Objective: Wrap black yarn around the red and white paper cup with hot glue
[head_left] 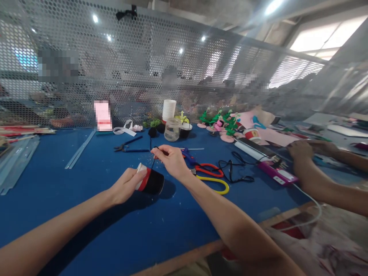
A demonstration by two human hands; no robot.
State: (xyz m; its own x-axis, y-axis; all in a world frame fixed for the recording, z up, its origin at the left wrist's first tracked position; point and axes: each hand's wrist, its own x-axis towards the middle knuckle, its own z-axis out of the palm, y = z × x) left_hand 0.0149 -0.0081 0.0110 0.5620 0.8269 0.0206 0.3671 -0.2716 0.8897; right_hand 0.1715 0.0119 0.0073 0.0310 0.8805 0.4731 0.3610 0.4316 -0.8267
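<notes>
My left hand (126,184) holds a small cup (151,181) on its side just above the blue table (86,207); the cup is white and red near my fingers and black toward its open end. My right hand (170,158) is a little above and to the right of the cup, fingers pinched on a thin black string (152,161) that runs down to the cup.
Red-handled scissors (209,169) and a yellow loop lie right of my hands, pliers (126,145) behind them. A clear jar (172,129), stacked white cups (169,110) and green and pink craft pieces (224,123) stand at the back by a perforated screen. Another person's arms (316,168) rest at right.
</notes>
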